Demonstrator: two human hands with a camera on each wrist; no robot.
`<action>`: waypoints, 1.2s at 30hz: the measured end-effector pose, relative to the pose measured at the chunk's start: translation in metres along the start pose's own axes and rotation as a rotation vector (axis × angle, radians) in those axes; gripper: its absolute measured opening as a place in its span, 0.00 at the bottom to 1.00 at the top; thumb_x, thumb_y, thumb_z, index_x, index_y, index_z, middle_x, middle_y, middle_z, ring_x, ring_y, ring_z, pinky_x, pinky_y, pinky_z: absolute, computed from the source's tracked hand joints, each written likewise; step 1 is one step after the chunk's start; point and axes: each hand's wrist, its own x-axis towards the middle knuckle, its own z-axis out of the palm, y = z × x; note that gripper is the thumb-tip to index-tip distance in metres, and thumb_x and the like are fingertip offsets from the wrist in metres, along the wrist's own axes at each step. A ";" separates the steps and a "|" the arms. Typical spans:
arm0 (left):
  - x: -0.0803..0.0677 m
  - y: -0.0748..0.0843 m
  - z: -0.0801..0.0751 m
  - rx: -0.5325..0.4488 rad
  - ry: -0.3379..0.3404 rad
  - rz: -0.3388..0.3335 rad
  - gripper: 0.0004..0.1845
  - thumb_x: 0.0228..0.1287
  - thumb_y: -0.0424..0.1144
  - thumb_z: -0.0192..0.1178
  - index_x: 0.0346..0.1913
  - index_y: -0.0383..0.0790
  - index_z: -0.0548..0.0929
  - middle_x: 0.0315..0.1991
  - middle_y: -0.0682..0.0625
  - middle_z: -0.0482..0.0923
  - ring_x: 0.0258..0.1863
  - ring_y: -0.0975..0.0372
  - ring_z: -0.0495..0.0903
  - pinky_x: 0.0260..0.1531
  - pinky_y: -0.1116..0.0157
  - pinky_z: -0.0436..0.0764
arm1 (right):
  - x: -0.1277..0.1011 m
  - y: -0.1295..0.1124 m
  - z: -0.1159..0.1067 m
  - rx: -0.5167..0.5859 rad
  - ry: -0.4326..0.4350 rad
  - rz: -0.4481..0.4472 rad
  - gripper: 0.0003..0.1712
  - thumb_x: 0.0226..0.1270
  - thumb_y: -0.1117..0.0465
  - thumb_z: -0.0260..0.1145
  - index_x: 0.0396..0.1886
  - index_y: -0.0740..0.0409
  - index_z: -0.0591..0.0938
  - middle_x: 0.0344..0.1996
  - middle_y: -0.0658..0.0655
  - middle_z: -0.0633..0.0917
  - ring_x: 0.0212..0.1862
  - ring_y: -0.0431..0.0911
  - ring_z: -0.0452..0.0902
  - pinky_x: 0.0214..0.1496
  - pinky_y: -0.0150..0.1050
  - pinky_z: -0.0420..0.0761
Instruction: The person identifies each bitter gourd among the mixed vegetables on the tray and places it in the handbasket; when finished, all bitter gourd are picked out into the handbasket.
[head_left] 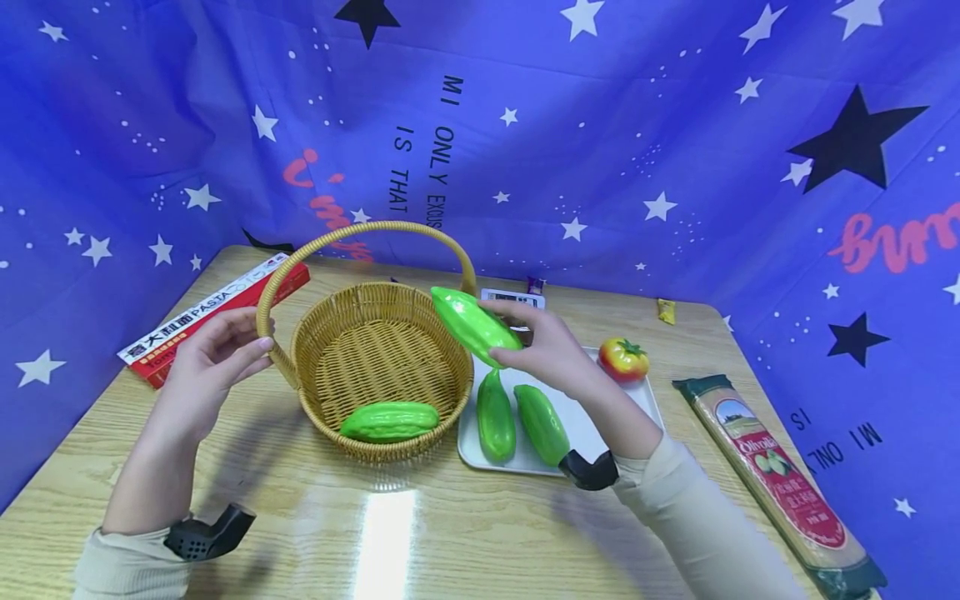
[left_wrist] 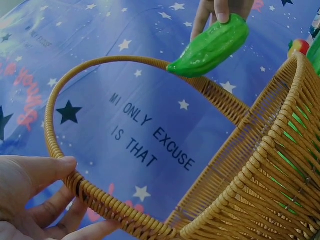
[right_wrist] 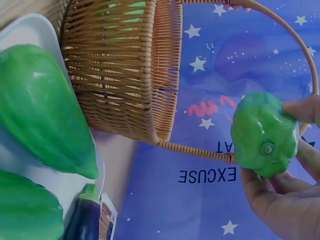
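At the far left of the table lies a red and white box (head_left: 213, 315) printed "PASTA" beside Chinese characters. Your left hand (head_left: 213, 360) is just right of it, at the base of the wicker basket's handle (head_left: 279, 279). The left wrist view shows your thumb (left_wrist: 42, 167) lying over the woven handle and your fingers (left_wrist: 67, 220) curled under it, so you hold it lightly rather than clamp it.

The wicker basket (head_left: 318, 333) stands on the wooden table (head_left: 420, 533) with one green toy gourd (head_left: 390, 421) lying inside, against its near wall. On the blue starred backdrop (head_left: 600, 133) behind it you can read "MI ONLY EXCUSE IS THAT".

Your right hand (head_left: 551, 350) holds a second green gourd (head_left: 474, 325) in the air over the basket's right rim, tilted, its tip towards the handle. Your thumb and fingers pinch its blunt end, narrowly parted around it.

Below that hand a white tray (head_left: 645, 400) carries two more green gourds (head_left: 497, 417) side by side, and a toy tomato (head_left: 622, 358) at its far corner. A barcode label (head_left: 512, 297) lies behind the basket; its text is too small to read.

At the right edge lies a long pasta packet (head_left: 780, 479) whose red label reads "Olivoilà".
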 end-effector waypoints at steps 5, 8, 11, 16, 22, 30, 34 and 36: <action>0.000 -0.001 -0.001 -0.010 -0.002 0.007 0.15 0.63 0.26 0.57 0.52 0.41 0.76 0.42 0.55 0.78 0.40 0.71 0.80 0.40 0.75 0.84 | 0.008 0.000 0.000 -0.023 -0.028 -0.016 0.35 0.55 0.66 0.68 0.65 0.49 0.71 0.55 0.61 0.78 0.51 0.55 0.79 0.45 0.39 0.85; 0.000 -0.001 -0.001 -0.008 0.000 0.000 0.15 0.63 0.26 0.57 0.52 0.42 0.76 0.42 0.55 0.78 0.40 0.72 0.80 0.40 0.75 0.84 | 0.013 -0.002 0.002 -0.039 -0.048 -0.020 0.35 0.55 0.66 0.68 0.65 0.48 0.71 0.56 0.59 0.78 0.52 0.54 0.78 0.47 0.39 0.84; 0.000 0.000 0.000 0.000 0.003 -0.010 0.15 0.63 0.27 0.57 0.51 0.43 0.76 0.42 0.55 0.78 0.40 0.72 0.80 0.40 0.76 0.84 | 0.017 -0.004 0.003 -0.057 -0.071 -0.041 0.35 0.55 0.66 0.67 0.65 0.47 0.71 0.56 0.57 0.78 0.51 0.51 0.78 0.49 0.39 0.82; 0.000 0.001 0.001 0.000 0.004 -0.011 0.15 0.63 0.27 0.58 0.52 0.41 0.76 0.42 0.55 0.79 0.40 0.72 0.80 0.40 0.76 0.84 | 0.025 -0.008 0.005 -0.088 -0.114 -0.052 0.35 0.55 0.66 0.65 0.65 0.44 0.71 0.56 0.54 0.77 0.52 0.49 0.77 0.45 0.37 0.82; 0.001 0.001 0.000 0.006 0.004 -0.016 0.15 0.63 0.27 0.58 0.51 0.43 0.76 0.41 0.55 0.78 0.40 0.71 0.79 0.40 0.76 0.84 | 0.037 -0.010 0.012 -0.083 -0.179 -0.066 0.35 0.54 0.65 0.66 0.64 0.44 0.72 0.57 0.54 0.77 0.52 0.49 0.76 0.43 0.36 0.83; 0.002 0.001 0.000 0.011 0.001 -0.014 0.15 0.63 0.27 0.57 0.52 0.42 0.75 0.42 0.55 0.78 0.41 0.71 0.79 0.40 0.76 0.84 | 0.054 -0.012 0.024 -0.094 -0.317 -0.090 0.34 0.56 0.64 0.66 0.63 0.40 0.72 0.47 0.53 0.79 0.41 0.45 0.74 0.40 0.36 0.81; 0.002 0.001 0.000 0.011 0.001 -0.015 0.15 0.63 0.28 0.57 0.52 0.42 0.75 0.42 0.55 0.78 0.41 0.71 0.79 0.40 0.76 0.84 | 0.065 -0.013 0.033 -0.113 -0.402 -0.109 0.34 0.57 0.65 0.65 0.64 0.40 0.71 0.50 0.51 0.78 0.43 0.44 0.74 0.44 0.36 0.80; 0.001 0.001 -0.001 0.014 0.004 -0.018 0.15 0.63 0.28 0.58 0.52 0.42 0.76 0.42 0.55 0.78 0.41 0.71 0.79 0.40 0.76 0.84 | 0.071 -0.012 0.037 -0.137 -0.450 -0.124 0.33 0.58 0.65 0.65 0.64 0.40 0.71 0.56 0.49 0.77 0.50 0.42 0.74 0.52 0.35 0.79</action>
